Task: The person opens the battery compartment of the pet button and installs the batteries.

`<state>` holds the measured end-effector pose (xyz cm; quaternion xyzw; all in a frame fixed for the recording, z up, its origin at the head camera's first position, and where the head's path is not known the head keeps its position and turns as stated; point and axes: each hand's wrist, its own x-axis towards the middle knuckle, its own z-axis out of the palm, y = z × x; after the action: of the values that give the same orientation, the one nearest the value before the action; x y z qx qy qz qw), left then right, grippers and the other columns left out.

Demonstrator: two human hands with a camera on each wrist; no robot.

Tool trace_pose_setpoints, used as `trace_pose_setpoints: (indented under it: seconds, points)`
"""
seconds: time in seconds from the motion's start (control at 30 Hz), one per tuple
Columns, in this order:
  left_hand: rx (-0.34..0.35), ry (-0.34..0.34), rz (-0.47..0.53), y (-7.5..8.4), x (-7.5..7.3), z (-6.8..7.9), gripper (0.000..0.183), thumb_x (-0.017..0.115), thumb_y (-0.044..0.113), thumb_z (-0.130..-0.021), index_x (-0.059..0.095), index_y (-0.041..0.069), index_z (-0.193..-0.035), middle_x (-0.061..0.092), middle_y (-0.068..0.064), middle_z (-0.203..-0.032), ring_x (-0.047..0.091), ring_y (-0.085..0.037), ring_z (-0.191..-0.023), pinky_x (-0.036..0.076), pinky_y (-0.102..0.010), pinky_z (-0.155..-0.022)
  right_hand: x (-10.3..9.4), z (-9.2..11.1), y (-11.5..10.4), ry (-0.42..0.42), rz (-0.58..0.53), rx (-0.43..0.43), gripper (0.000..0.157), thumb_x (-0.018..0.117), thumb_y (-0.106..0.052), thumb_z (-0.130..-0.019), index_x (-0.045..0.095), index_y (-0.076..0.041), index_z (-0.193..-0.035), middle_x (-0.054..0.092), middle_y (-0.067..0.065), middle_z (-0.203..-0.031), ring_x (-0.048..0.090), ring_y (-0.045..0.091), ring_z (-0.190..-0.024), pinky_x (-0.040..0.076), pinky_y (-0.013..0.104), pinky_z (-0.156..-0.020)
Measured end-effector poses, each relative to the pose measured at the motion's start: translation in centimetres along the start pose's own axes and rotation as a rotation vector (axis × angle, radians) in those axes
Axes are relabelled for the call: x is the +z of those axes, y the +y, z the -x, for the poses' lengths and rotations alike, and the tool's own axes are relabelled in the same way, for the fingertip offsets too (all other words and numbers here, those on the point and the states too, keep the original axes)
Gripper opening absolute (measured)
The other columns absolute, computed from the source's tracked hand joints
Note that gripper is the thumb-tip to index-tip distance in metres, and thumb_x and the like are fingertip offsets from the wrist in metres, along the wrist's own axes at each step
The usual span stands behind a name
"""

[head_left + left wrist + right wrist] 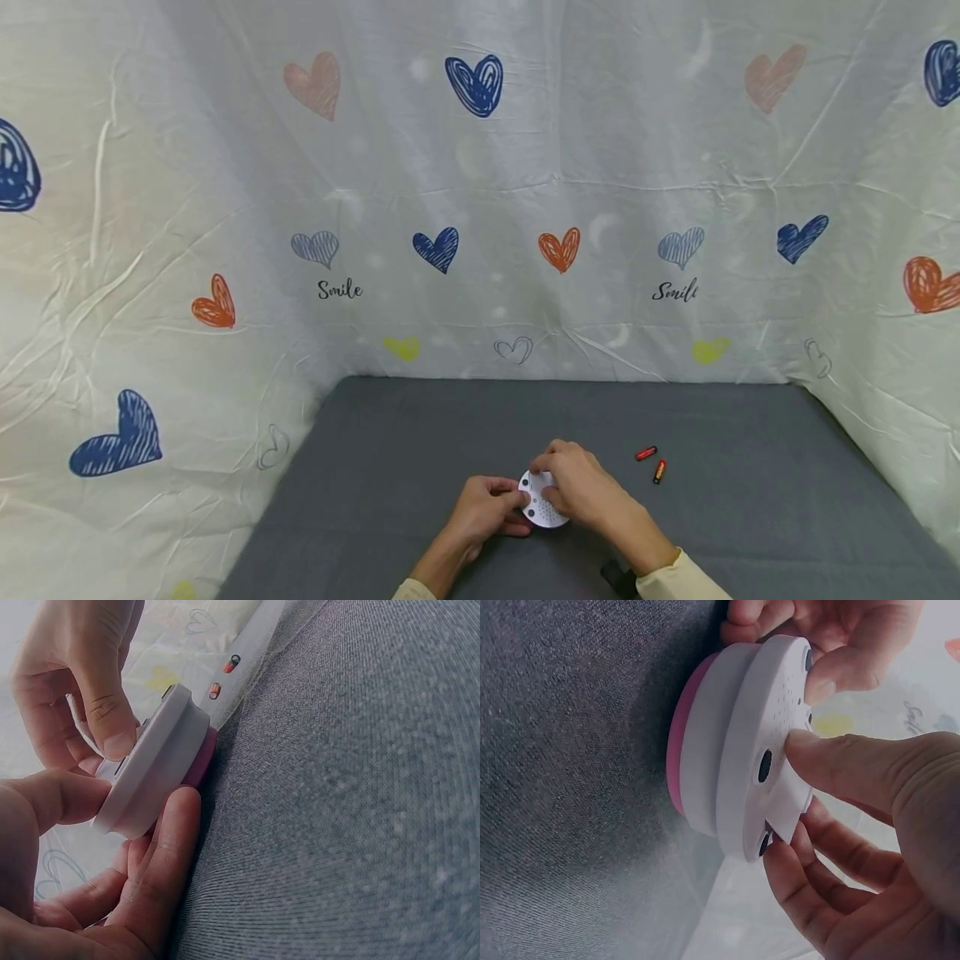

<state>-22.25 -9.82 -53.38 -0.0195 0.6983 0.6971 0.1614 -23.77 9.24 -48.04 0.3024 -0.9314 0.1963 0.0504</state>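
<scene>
A round white device with a pink face is tilted just over the grey cloth, its back turned up. Small holes and black rubber feet dot that back. My left hand grips the device by its rim, thumb on the back and fingers beneath. With thumb and fingertips, my right hand pinches a white battery cover, which stands raised at a slant from the back. The compartment under the cover is hidden in all views.
Two red batteries, one lying slanted and one nearly lengthwise, lie on the grey cloth right of my hands. A dark object shows by my right sleeve. Behind hangs a white curtain with printed hearts.
</scene>
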Motion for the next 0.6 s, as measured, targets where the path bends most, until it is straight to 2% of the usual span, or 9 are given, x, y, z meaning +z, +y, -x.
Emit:
trace_pose_setpoints:
  seconds: [0.13, 0.27, 0.43, 0.6]
  points:
    - [0.001, 0.003, 0.003, 0.0, 0.1, 0.0, 0.028, 0.071, 0.008, -0.087, 0.066, -0.007, -0.110, 0.071, -0.013, -0.093, 0.074, -0.023, -0.066, 0.066, -0.037, -0.063, 0.2, 0.0, 0.1, 0.042, 0.002, -0.019, 0.018, 0.075, -0.011, -0.087, 0.077, -0.014, -0.105, 0.067, -0.001, -0.098, 0.064, 0.017, -0.090, 0.058, 0.036, -0.073]
    - [0.000, 0.006, 0.006, 0.0, 0.1, 0.1, 0.032, 0.071, 0.008, -0.086, 0.065, -0.008, -0.113, 0.072, -0.014, -0.094, 0.074, -0.024, -0.067, 0.066, -0.037, -0.063, 0.6, 0.0, 0.1, 0.101, 0.000, -0.023, 0.012, 0.071, -0.010, -0.091, 0.077, -0.015, -0.099, 0.068, -0.002, -0.094, 0.065, 0.015, -0.085, 0.059, 0.031, -0.069]
    - [-0.002, 0.009, 0.002, 0.1, 0.2, 0.2, 0.032, 0.071, 0.007, -0.085, 0.065, -0.008, -0.112, 0.072, -0.014, -0.094, 0.074, -0.024, -0.067, 0.066, -0.036, -0.063, 1.0, 0.1, 0.2, 0.140, -0.038, -0.006, 0.011, 0.069, -0.010, -0.092, 0.077, -0.016, -0.096, 0.067, -0.005, -0.091, 0.064, 0.011, -0.081, 0.057, 0.024, -0.065]
    - [0.006, 0.006, -0.001, 0.2, 0.1, 0.2, 0.031, 0.070, 0.008, -0.085, 0.065, -0.009, -0.112, 0.072, -0.014, -0.092, 0.074, -0.024, -0.066, 0.066, -0.036, -0.063, 1.1, 0.0, 0.5, 0.156, -0.068, 0.003, 0.012, 0.069, -0.009, -0.091, 0.079, -0.016, -0.096, 0.067, -0.006, -0.090, 0.064, 0.010, -0.082, 0.057, 0.024, -0.067]
